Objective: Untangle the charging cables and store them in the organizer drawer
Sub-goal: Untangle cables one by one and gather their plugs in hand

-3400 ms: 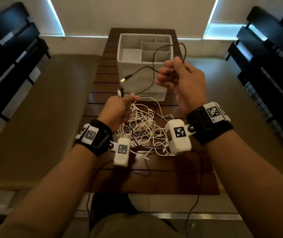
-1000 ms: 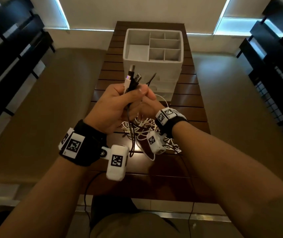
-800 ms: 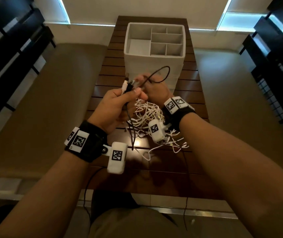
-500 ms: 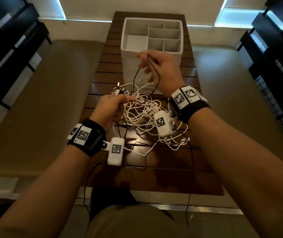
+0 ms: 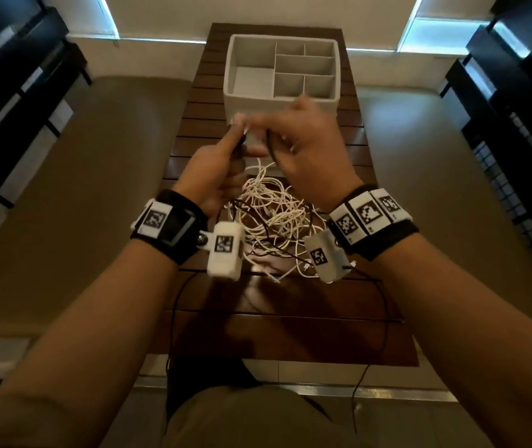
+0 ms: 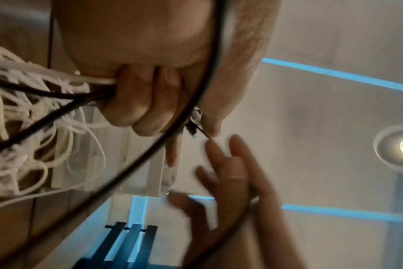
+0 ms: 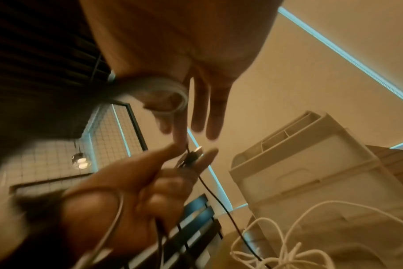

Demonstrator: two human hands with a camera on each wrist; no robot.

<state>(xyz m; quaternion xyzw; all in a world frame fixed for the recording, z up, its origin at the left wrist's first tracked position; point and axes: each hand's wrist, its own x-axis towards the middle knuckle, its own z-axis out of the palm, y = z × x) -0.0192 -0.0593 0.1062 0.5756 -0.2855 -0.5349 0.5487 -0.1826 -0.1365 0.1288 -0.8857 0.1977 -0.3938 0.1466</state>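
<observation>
Cable ends [image 5: 238, 137] bunched in left hand [image 5: 214, 176] grip, above white tangle [image 5: 271, 218]; right hand [image 5: 313, 150] fingers [image 7: 205, 116] straight, touching black cable [image 5: 271, 150].

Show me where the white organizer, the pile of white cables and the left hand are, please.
white organizer [image 5: 279, 99]: head view, on its near rim.
pile of white cables [image 5: 271, 215]: head view, on the middle of the tangle.
left hand [image 5: 213, 176]: head view, on the back of the hand.
</observation>
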